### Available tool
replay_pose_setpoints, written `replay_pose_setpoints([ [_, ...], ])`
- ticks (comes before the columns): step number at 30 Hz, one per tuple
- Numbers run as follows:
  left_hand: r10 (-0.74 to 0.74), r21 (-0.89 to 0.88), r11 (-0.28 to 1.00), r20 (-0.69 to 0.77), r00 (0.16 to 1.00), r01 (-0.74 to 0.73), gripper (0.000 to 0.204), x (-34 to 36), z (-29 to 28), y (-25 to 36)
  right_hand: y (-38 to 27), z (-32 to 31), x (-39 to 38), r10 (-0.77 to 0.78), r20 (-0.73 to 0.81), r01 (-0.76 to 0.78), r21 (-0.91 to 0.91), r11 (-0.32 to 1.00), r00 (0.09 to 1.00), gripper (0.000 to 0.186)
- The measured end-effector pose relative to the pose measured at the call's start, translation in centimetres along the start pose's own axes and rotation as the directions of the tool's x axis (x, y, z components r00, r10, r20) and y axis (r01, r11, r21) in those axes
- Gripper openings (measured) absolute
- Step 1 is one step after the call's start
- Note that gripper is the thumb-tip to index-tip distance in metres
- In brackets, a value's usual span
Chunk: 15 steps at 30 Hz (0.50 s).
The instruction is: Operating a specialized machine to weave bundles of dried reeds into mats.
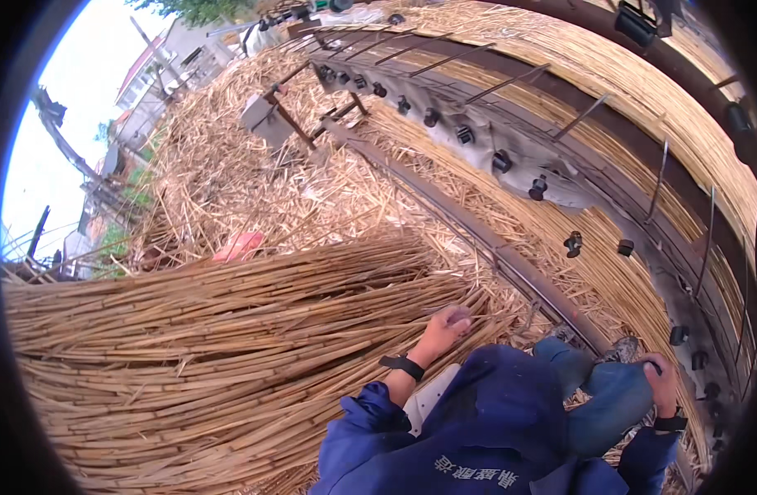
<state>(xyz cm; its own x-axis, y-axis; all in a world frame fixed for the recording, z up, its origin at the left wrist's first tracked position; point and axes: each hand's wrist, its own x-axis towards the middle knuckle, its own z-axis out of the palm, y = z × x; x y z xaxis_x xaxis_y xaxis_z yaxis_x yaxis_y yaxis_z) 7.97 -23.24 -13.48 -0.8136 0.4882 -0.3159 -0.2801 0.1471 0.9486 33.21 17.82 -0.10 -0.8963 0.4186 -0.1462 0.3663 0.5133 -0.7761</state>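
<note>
My left hand (448,330), with a dark band at the wrist, is closed at the right end of a long pile of dry reed stalks (188,346); what its fingers hold, if anything, is unclear. My right hand (662,379), also banded, has its fingers curled over my jeans-clad knee (622,400). I am seated low in blue clothing, partly on a pale perforated seat (425,394), with my feet beside a long metal rail (502,252).
Right of the rail runs a long machine with metal rods (580,115), black fittings (539,188) and layered reed sheets (617,66). Loose straw (188,181) covers the ground ahead, around a small metal stand (267,124). Buildings and trees stand at the upper left.
</note>
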Motion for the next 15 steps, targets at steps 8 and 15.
replay_pose_setpoints([
  [8, 0.048, 0.065, 0.949, -0.997, -0.061, -0.309, 0.042, -16.2, -27.1, -0.5, 1.3, 2.1, 3.9, 0.043, 0.266, -0.042, -0.009, 0.999, 0.963, 0.025],
  [15, 0.317, 0.263, 0.949, -0.785, -0.532, 0.176, 0.036, -18.5, -36.8, 3.1, 7.1, 0.4, 2.9, -0.127, -0.056, 0.119, -0.133, 0.984, 0.99, 0.022],
])
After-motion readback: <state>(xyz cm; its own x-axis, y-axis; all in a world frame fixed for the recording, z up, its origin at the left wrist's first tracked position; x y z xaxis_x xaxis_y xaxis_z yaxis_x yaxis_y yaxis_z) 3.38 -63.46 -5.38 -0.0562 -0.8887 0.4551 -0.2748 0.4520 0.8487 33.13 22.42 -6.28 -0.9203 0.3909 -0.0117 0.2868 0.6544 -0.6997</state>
